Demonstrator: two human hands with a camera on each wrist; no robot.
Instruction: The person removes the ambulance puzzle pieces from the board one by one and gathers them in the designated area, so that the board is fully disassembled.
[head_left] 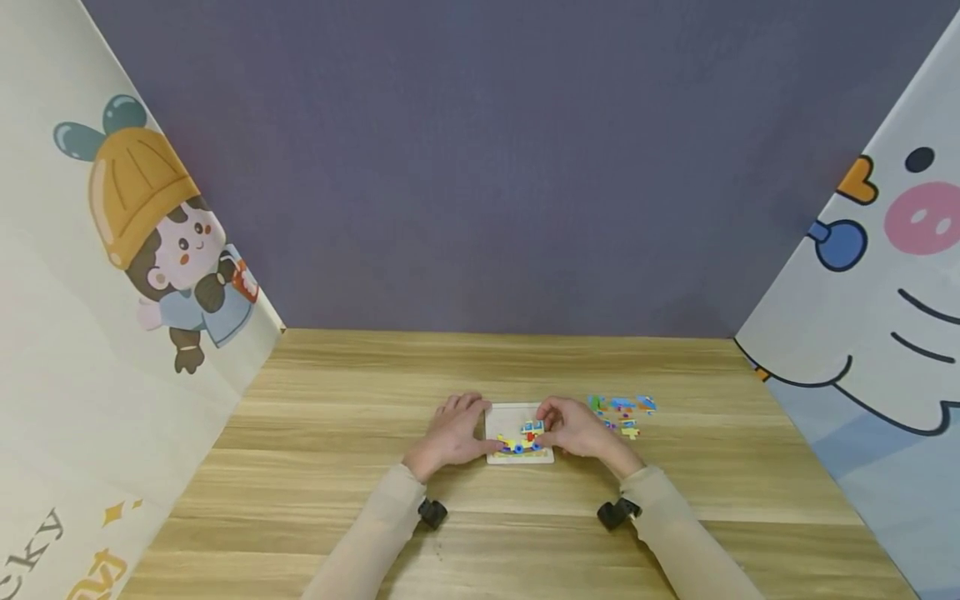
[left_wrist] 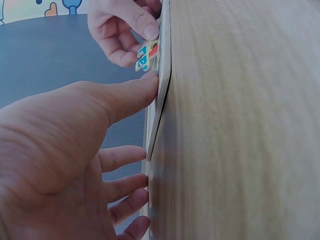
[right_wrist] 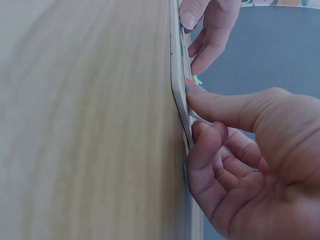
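The left hand (head_left: 453, 433), fingers apart, rests its thumb on the puzzle board (head_left: 506, 417) on the desk (head_left: 300, 467); the right hand (head_left: 576, 427) pinches a windowed piece (head_left: 533, 428), tilted over the board's right half. Its edges are best aligned before pressing flat, the board braced.

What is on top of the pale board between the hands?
On the board, colorful puzzle pieces show toward its near side. The left hand and right hand overlap its sides; what they cover cannot be seen.
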